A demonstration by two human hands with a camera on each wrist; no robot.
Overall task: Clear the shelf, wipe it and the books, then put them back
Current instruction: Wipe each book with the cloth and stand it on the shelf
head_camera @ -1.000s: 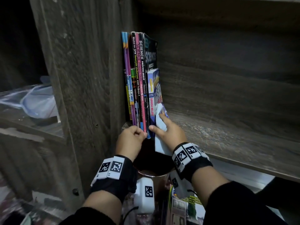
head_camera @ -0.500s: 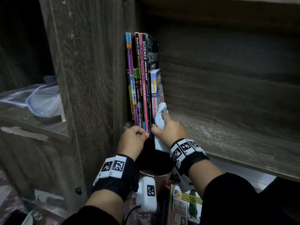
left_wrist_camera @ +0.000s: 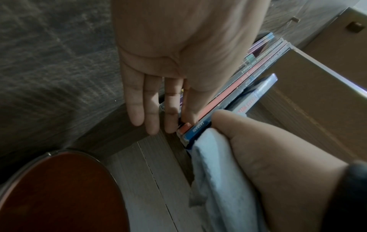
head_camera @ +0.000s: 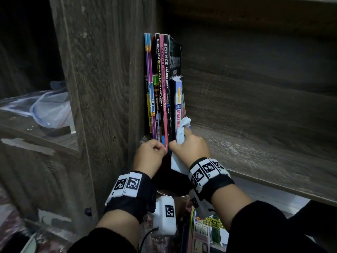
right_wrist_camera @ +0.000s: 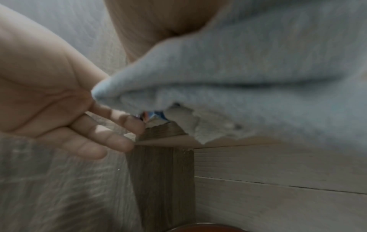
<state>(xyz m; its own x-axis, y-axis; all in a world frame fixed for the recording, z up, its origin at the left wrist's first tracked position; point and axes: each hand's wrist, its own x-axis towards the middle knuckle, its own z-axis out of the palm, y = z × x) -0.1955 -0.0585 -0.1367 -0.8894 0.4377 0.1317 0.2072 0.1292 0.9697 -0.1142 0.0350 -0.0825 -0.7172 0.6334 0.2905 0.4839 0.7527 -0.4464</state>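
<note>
**Thin paperbacks, packed at the shelf's left end**

The books (head_camera: 163, 88) stand upright in a tight row on the wooden shelf (head_camera: 255, 154), pressed against its left wall. They look like slim, soft-cover workbooks: light one at a time, floppy rather than stiff, with glossy covers that may slide against each other. The outer black one has a worn, curled top corner, so it probably bends easily. Pinching a single spine would likely drag its neighbours along; the safer hold is across the lower spines of several together, squeezed from both sides and supported underneath as they come off.

The left hand (head_camera: 149, 155) sits at the foot of the row. From the head view it looks curled, while the left wrist view shows its fingers (left_wrist_camera: 152, 113) fairly straight and close together, tips touching the bottom edges of the spines without wrapping round any book.

The right hand (head_camera: 191, 148) has its fingers curled round a pale cloth (head_camera: 182, 130), bunched against the lower part of the short outermost book (head_camera: 179, 99); the thumb presses at the spine's base. The cloth is soft and slack, hanging below the wrist
</note>
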